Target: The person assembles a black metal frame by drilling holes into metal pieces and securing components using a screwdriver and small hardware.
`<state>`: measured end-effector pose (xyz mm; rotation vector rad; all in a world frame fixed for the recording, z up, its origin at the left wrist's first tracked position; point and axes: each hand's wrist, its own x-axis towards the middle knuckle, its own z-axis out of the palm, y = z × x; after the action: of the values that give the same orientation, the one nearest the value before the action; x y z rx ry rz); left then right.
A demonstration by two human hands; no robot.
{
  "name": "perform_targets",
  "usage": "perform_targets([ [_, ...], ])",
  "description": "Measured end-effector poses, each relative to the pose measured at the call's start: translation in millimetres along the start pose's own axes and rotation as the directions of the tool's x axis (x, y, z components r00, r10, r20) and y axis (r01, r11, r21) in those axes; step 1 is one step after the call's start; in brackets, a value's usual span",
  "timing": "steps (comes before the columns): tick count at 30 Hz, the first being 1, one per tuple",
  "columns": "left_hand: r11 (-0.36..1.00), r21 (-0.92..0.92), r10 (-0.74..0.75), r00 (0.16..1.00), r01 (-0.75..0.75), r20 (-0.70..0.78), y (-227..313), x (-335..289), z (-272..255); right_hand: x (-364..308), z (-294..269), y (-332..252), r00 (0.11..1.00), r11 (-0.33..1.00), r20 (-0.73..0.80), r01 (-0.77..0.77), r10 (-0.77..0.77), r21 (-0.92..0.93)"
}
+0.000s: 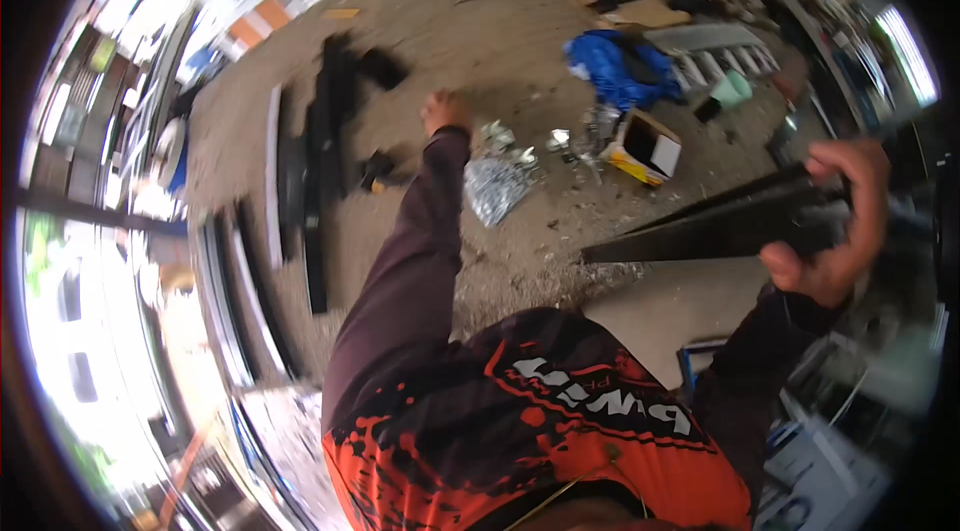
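My right hand (840,221) spans the width of a long dark profile (700,231), fingers at its far edge and thumb at its near edge. The profile slants across the right of the worktable, narrowing toward the middle. Out over the middle of the table reaches my left hand (446,113), blurred, so its fingers cannot be made out. Just right of that forearm lies a clear plastic bag of small silvery parts (497,186). A small dark tool or fitting with a yellowish part (378,171) lies to the forearm's left.
Several dark bars (322,151) and a pale bar (274,176) lie on the brown table (480,41) at left. At right are a yellow-and-white open box (648,148), a blue plastic bag (620,71) and a pale green cup (732,88). Metal bars (228,301) rest at the left edge.
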<state>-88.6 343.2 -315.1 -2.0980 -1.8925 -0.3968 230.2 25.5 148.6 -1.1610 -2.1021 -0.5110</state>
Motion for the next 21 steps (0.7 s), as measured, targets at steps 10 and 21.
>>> perform_targets([
  [10,0.995,0.036,0.087,0.979,-0.095,0.184,0,5,-16,7,-2,0,1.000,0.998,0.005,-0.029,0.029,-0.056],
  [21,-0.413,-0.786,0.232,0.781,-0.461,-0.580,124,-15,-453,-3,-8,-1,0.995,0.998,-0.103,-0.019,0.012,-0.065],
])
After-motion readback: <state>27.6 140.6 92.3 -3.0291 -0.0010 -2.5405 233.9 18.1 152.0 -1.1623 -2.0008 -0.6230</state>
